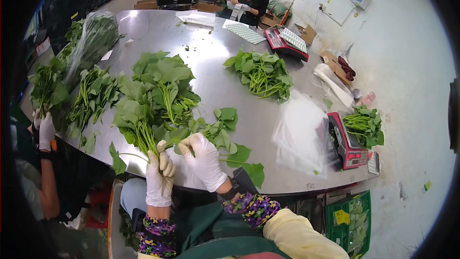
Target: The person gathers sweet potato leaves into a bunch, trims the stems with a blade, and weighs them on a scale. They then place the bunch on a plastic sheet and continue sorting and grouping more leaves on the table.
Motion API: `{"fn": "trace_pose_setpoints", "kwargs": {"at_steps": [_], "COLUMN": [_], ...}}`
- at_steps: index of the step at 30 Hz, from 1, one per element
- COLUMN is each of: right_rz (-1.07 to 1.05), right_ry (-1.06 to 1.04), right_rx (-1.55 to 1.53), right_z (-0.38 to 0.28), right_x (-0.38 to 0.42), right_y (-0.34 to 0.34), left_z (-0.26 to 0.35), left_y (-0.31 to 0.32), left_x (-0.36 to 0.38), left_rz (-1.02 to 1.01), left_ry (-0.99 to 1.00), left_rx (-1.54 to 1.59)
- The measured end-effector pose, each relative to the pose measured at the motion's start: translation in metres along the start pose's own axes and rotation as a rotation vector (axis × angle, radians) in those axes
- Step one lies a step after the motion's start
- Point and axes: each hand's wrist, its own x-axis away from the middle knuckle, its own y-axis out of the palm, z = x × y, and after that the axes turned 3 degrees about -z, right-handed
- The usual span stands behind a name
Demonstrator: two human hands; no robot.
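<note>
My left hand point(160, 175), in a white glove, is closed around the stems of a bunch of leafy greens point(136, 120), its leaves pointing away from me. Beside it my gloved right hand point(205, 162) has its fingers curled in a pinch, with a small leaf at the fingertips. Leaves on thin stems point(239, 156) stick out to the right of that hand; where these stems end is hidden. Beyond both hands lies a pile of loose greens point(165, 84) on the steel table point(211, 38).
Clear plastic bags point(302, 134) lie to the right, beside a red scale point(347, 141) with greens on it. Another bunch point(261, 74) and a second scale point(287, 43) are farther back. A co-worker's gloved hands point(45, 129) hold greens at left; another person point(248, 0) sits opposite.
</note>
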Motion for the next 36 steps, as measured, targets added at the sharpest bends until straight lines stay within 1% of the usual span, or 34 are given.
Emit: {"fn": "trace_pose_setpoints", "kwargs": {"at_steps": [1, 3, 4, 5, 7, 8, 9, 11, 13, 15, 16, 18, 19, 21, 22, 24, 25, 27, 28, 29, 31, 33, 34, 35, 36], "right_rz": [0.004, 0.119, 0.034, 0.033, -0.002, -0.008, -0.009, -0.156, -0.121, -0.14, -0.14, -0.216, -0.218, -0.216, -0.218, -0.207, -0.209, -0.186, -0.159, -0.145, -0.096, -0.057, -0.044, -0.024, -0.033], "right_ry": [-0.002, -0.059, -0.023, -0.025, -0.107, -0.151, -0.149, -0.152, -0.186, -0.167, -0.167, -0.172, -0.172, -0.189, -0.19, -0.172, -0.171, -0.161, -0.189, -0.216, -0.035, -0.05, -0.074, -0.097, -0.068], "right_rx": [0.004, 0.332, 0.357, 0.359, 0.221, 0.126, 0.126, 0.002, -0.015, -0.079, -0.079, -0.093, -0.091, -0.07, -0.07, -0.1, -0.102, -0.074, -0.002, 0.058, -0.021, 0.144, 0.185, 0.23, 0.238], "right_z": [0.004, 0.007, 0.005, 0.003, -0.004, -0.005, -0.008, -0.017, -0.019, -0.018, -0.018, -0.017, -0.017, -0.017, -0.016, -0.016, -0.015, -0.014, -0.012, -0.009, 0.005, 0.011, 0.015, 0.018, 0.018], "right_x": [-0.001, -0.002, 0.002, 0.004, 0.007, 0.009, 0.011, 0.017, 0.019, 0.018, 0.017, 0.015, 0.014, 0.013, 0.013, 0.013, 0.013, 0.013, 0.013, 0.012, 0.005, -0.009, -0.016, -0.022, -0.028], "right_y": [0.0, -0.002, -0.005, -0.006, -0.005, -0.001, 0.001, 0.004, 0.009, 0.011, 0.01, 0.008, 0.008, 0.008, 0.008, 0.009, 0.009, 0.009, 0.006, 0.002, 0.002, -0.001, -0.001, 0.0, 0.001], "left_z": [-0.001, -0.002, -0.002, -0.005, -0.01, -0.008, -0.006, 0.001, 0.0, 0.004, 0.004, 0.003, 0.003, 0.001, 0.0, -0.001, -0.001, 0.002, 0.003, 0.005, 0.004, 0.006, 0.006, 0.005, 0.005], "left_y": [-0.003, -0.012, -0.013, -0.012, 0.002, 0.005, 0.003, -0.005, -0.006, -0.013, -0.012, -0.01, -0.011, -0.016, -0.018, -0.021, -0.02, -0.016, -0.018, -0.017, -0.019, -0.019, -0.024, -0.023, -0.022], "left_x": [-0.001, 0.0, -0.001, -0.001, -0.001, 0.0, 0.001, 0.002, 0.001, 0.001, 0.002, 0.004, 0.003, 0.001, 0.0, 0.0, 0.0, 0.002, 0.001, 0.002, 0.001, 0.0, 0.0, -0.001, -0.001], "left_rz": [-0.005, -0.081, -0.095, -0.096, 0.083, 0.1, 0.102, -0.031, 0.003, -0.086, -0.086, -0.07, -0.07, -0.162, -0.161, -0.155, -0.153, -0.029, -0.026, 0.064, 0.201, 0.314, 0.333, 0.397, 0.404], "left_ry": [-0.002, -0.016, -0.003, -0.002, 0.179, 0.191, 0.19, 0.152, 0.179, 0.108, 0.108, 0.002, 0.002, -0.016, -0.014, 0.078, 0.079, 0.183, 0.207, 0.221, 0.316, 0.344, 0.348, 0.36, 0.358], "left_rx": [0.001, 0.008, 0.008, 0.011, -0.062, -0.071, -0.071, -0.061, -0.059, -0.041, -0.041, -0.018, -0.015, 0.0, 0.001, -0.028, -0.029, -0.109, -0.13, -0.098, -0.116, -0.114, -0.093, -0.123, -0.131]}}
